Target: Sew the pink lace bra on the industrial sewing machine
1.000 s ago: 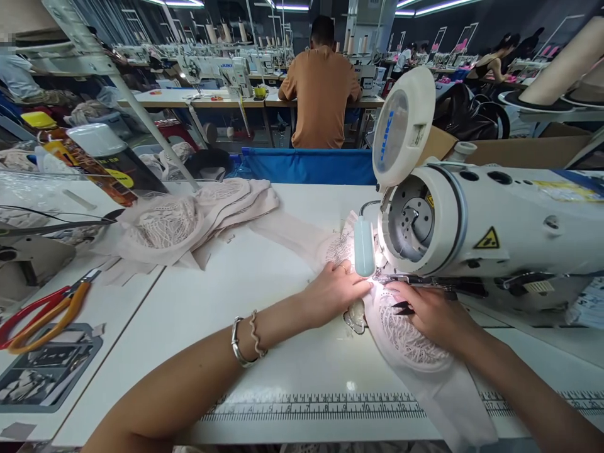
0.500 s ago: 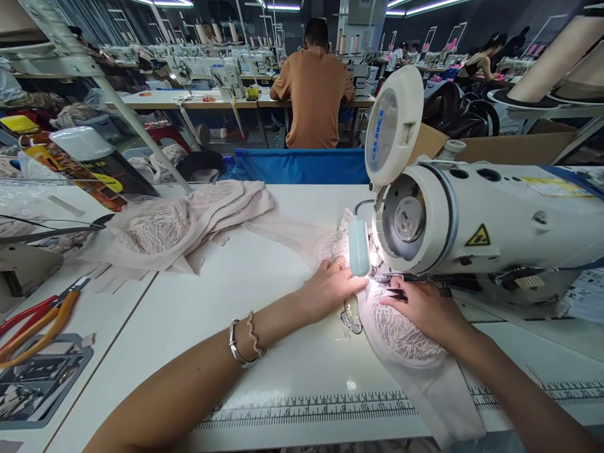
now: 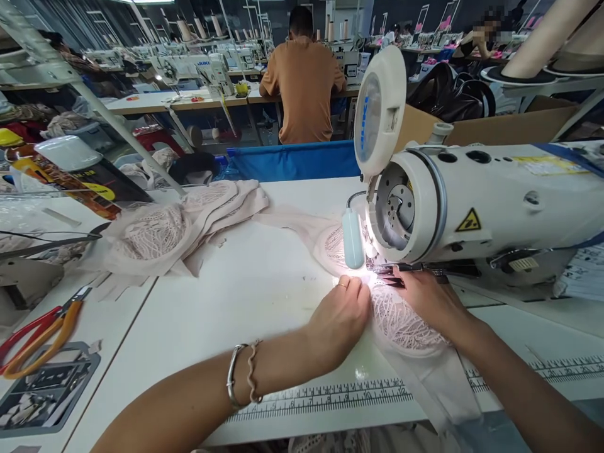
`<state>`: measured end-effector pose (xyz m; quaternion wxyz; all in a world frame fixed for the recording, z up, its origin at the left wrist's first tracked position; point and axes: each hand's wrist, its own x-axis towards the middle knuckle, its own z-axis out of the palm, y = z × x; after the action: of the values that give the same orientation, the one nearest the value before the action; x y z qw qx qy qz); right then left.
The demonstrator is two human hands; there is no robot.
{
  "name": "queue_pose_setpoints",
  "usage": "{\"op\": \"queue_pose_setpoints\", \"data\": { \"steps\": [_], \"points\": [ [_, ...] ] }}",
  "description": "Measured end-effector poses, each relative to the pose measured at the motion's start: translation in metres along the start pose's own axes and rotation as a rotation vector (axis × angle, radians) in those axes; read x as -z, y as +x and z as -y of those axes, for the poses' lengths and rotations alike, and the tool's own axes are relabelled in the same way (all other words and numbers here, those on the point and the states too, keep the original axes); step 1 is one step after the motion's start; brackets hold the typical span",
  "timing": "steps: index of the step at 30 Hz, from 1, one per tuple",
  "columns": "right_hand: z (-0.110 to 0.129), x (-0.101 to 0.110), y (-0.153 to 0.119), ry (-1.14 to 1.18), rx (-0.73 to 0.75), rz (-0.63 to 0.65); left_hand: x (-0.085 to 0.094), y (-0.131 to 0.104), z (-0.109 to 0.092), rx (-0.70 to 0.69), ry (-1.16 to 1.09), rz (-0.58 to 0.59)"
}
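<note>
rows of sewing stations fill the far side of the hall, and a person in an orange shirt sits with their back to you beyond the blue cloth bin. your white table carries a printed ruler strip along its near edge. your left hand lies palm down, fingers loosely curled, pressing the left edge of the pink lace piece flat on the table; it pinches nothing that i can see, and bracelets sit on that wrist. your right hand rests on the far right of the same lace, fingers stretched toward the needle area under the lit head of the sewing machine; something dark shows at its fingertips, but whether they grip it i cannot tell. the lace piece lies between both hands, just near of the machine head, its plain fabric tail trailing off the near table edge. far left on the table sits a heap of pink garments, and red and orange scissors lie at the left.
</note>
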<state>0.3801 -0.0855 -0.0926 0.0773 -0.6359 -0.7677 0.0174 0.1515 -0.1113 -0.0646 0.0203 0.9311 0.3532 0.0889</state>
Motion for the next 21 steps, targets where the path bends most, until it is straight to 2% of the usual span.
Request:
{"op": "queue_pose_setpoints", "data": {
  "steps": [4, 6, 10, 12, 16, 21],
  "points": [
    [-0.01, -0.003, -0.006, 0.01, 0.039, -0.032, -0.002, -0.002, 0.004, -0.034, 0.005, -0.021],
    [-0.011, 0.001, -0.009, 0.04, 0.122, -0.049, -0.005, -0.003, 0.005, -0.052, 0.037, -0.049],
    [-0.009, 0.007, -0.012, 0.094, 0.345, -0.101, -0.011, -0.003, 0.004, -0.189, 0.268, -0.08],
    [-0.008, 0.006, -0.012, 0.086, 0.392, -0.1, -0.012, -0.003, 0.002, -0.233, 0.346, -0.078],
    [-0.007, 0.004, -0.013, 0.07, 0.424, -0.207, -0.013, 0.001, 0.001, -0.217, 0.408, -0.064],
    [-0.005, 0.013, -0.012, 0.068, 0.478, -0.151, -0.014, 0.004, 0.005, -0.188, 0.403, -0.118]
  ]
}}
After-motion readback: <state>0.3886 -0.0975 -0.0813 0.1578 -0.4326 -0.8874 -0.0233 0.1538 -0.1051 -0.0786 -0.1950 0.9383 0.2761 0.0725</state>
